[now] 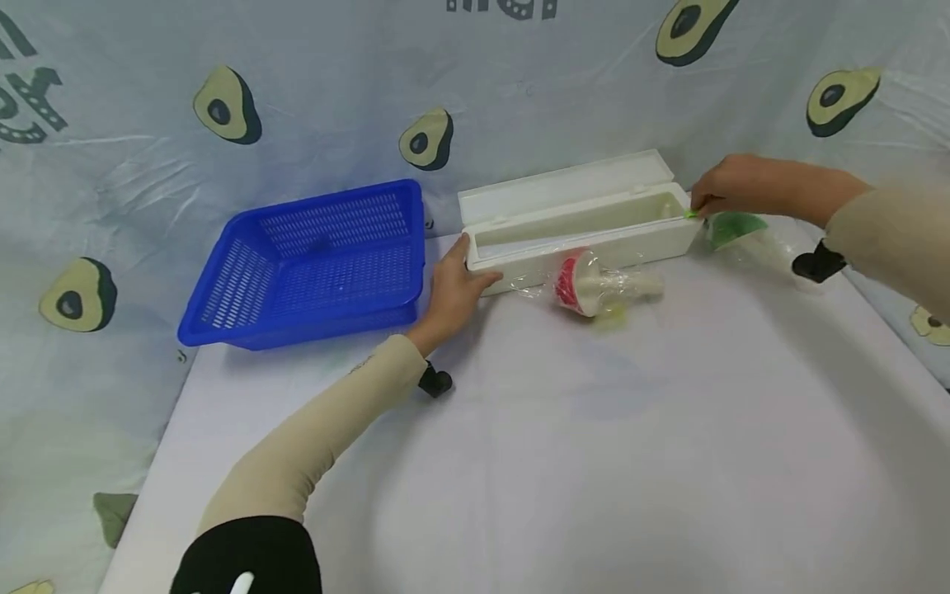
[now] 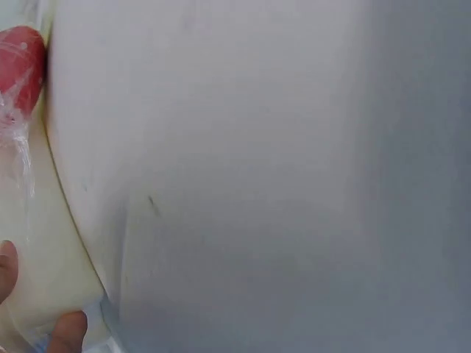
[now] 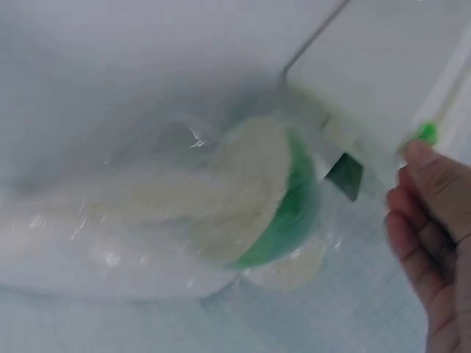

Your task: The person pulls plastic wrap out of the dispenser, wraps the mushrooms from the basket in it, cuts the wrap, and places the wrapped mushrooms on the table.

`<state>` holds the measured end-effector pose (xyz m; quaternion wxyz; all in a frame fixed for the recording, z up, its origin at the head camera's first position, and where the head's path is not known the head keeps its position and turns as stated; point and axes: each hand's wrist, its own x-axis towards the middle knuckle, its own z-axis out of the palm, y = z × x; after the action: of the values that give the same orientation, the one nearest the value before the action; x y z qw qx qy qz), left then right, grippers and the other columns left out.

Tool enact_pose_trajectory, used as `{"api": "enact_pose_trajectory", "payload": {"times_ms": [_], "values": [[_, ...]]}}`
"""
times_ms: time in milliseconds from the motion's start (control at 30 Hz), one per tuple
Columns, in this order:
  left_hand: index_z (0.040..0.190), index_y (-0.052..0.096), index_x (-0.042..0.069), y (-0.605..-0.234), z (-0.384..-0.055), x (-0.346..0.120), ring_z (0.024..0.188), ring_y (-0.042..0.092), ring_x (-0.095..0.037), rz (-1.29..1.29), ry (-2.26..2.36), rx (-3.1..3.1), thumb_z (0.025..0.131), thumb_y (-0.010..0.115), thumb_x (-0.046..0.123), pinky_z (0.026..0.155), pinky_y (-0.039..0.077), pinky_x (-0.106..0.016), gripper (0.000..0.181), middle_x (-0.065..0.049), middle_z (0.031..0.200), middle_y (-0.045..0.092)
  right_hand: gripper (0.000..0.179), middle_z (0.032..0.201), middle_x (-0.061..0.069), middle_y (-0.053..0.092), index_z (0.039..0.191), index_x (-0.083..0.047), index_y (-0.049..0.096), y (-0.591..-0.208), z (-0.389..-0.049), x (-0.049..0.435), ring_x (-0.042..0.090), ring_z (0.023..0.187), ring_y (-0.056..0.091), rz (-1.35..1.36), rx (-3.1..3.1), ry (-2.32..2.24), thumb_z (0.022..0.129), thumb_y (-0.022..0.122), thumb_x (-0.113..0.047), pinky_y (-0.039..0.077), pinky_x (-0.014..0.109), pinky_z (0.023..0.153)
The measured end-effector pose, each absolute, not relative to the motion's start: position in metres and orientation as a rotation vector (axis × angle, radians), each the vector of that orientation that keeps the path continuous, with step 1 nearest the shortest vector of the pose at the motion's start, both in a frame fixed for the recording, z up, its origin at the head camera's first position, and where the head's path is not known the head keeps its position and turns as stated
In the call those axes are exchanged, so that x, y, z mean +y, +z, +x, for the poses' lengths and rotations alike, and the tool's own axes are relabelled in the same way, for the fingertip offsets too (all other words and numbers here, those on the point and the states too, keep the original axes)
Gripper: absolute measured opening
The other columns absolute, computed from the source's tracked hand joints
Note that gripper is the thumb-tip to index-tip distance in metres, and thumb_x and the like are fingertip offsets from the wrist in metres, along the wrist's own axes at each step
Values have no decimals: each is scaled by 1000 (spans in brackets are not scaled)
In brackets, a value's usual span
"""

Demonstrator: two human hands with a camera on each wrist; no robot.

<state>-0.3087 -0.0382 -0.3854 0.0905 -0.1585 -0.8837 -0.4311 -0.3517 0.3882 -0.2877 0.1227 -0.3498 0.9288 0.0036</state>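
Note:
A long white box (image 1: 660, 239) stands at the back of the table with its lid (image 1: 567, 188) tipped back. My left hand (image 1: 450, 290) grips the box's left end, thumb on the front. At the opposite end, my right hand (image 1: 735, 191) pinches a small bright green piece (image 3: 425, 134) by the box rim; its full shape is hidden. A red and cream stemmed thing (image 1: 575, 280) in clear plastic lies before the box. Beyond the right end lies a similar green and cream thing (image 3: 294, 206), also in clear plastic, below my right hand.
A blue plastic basket (image 1: 334, 276) with slotted walls stands left of the box, close to my left hand. The table has a white cover (image 1: 579, 462). Behind it hangs a pale cloth (image 1: 312, 74) printed with avocados.

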Motion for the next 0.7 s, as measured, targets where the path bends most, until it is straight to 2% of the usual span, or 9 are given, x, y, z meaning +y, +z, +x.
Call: {"api": "enact_pose_trajectory", "payload": {"times_ms": [133,267,333,467,567,633,700], "values": [[147,46,-3,-388,-308,-41,128,56,-27,-495,-1243,-2632,84,84,12,109,44,-38,75,-19,141,58,7,93,9,75,97,-1,74,-300,-346,395,21,79,68,-1041,2783,-83,90,74,0,59,39,71],[145,46,-4,-388,-308,-42,126,56,-30,-508,-1159,-2690,85,84,13,108,45,-40,73,-20,137,59,6,91,12,73,96,1,73,-295,-340,384,23,79,66,-963,2774,-14,90,73,2,59,43,72],[146,43,-4,-386,-306,-43,124,56,-32,-516,-1140,-2732,86,84,14,107,45,-42,74,-20,136,58,9,94,16,72,99,3,72,-291,-333,375,28,82,66,-944,2790,47,91,72,1,58,47,75],[152,35,-4,-378,-300,-43,135,45,-32,-517,-1133,-2789,90,80,17,114,38,-42,79,-22,149,42,18,102,23,66,107,6,69,-291,-309,348,40,90,66,-1047,2979,9,90,72,2,57,53,78],[143,46,0,-370,-293,-42,137,37,-34,-534,-1084,-2791,93,77,21,116,34,-43,62,-21,149,36,22,105,20,66,110,4,68,-298,-290,319,38,92,67,-1202,3075,-231,89,74,2,58,51,75],[128,58,2,-364,-289,-40,128,39,-35,-581,-1037,-2779,94,75,22,110,36,-44,42,-20,138,42,26,108,16,67,114,1,68,-305,-281,300,34,94,68,-1252,3039,-394,89,76,-4,58,49,76],[115,66,4,-358,-286,-38,118,45,-34,-627,-1027,-2774,97,73,23,101,40,-45,26,-17,126,50,37,118,15,65,122,-2,66,-312,-274,281,33,105,66,-1237,2970,-470,90,79,-14,57,49,85]]}}
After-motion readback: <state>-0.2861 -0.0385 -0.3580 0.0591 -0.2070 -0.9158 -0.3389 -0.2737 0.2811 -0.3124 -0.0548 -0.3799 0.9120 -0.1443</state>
